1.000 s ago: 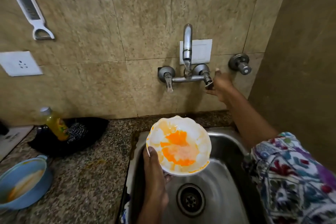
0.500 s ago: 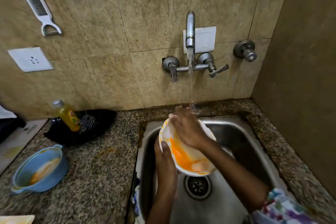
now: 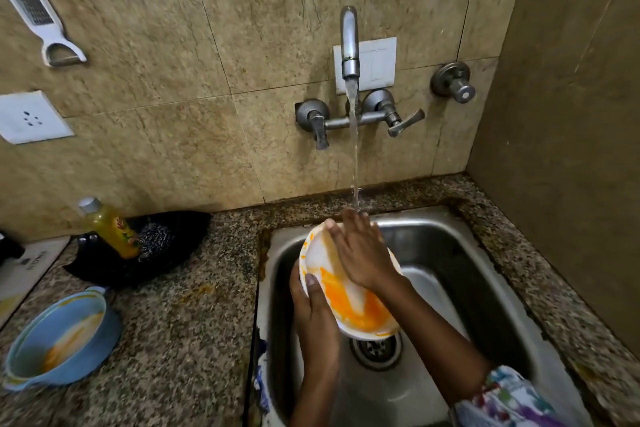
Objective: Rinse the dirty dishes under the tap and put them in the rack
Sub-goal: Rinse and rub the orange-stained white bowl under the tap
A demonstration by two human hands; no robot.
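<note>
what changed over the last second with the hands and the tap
The right hand let go of the tap handle and came down into the white bowl, fingers flat across the inside. Water now runs from the tap spout onto that hand. The left hand holds the bowl's rim over the sink as before. The blue bowl stays on the counter.

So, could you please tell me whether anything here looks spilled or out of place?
Yes: orange stains smear the counter beside the sink, near the dirty blue bowl. The water, white bowl and both hands look normal.
</note>
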